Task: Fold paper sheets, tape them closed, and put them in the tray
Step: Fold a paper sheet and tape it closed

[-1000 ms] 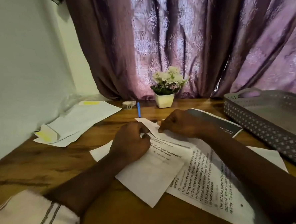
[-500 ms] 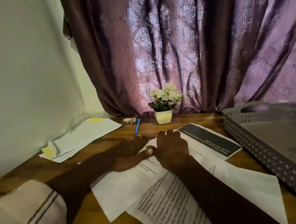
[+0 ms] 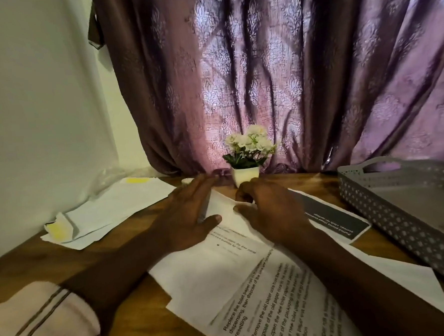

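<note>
Generally, the head view showed a wooden table (image 3: 127,329) set against a white wall (image 3: 42,101) and a purple patterned curtain (image 3: 288,73). Both hands worked at the middle of the table over a folded sheet of paper (image 3: 221,261).

The left hand (image 3: 190,216) lay flat, fingers spread and extended toward the curtain, palm down on the left part of the folded sheet; it grasped nothing. The right hand (image 3: 267,211) rested on the same sheet just beside the left, fingers curled at the far edge; whether the fingertips pinched the paper edge could not be told.

The folded sheet overlapped a printed sheet (image 3: 276,302) bearing numbered lines, which ran under the right forearm toward the near edge. A further sheet with a dark banner (image 3: 333,218) lay beyond the right hand, between it and the tray.

The grey perforated tray (image 3: 389,209) stood at the right side of the table, well apart from the folded sheet; no paper was seen in its visible part.

A stack of loose papers (image 3: 119,208) with yellow patches lay at the left, near the wall. A small white pot of white flowers (image 3: 246,161) stood at the curtain, just beyond the fingertips. A light striped sleeve (image 3: 40,324) covered the left arm at the lower left corner.
</note>
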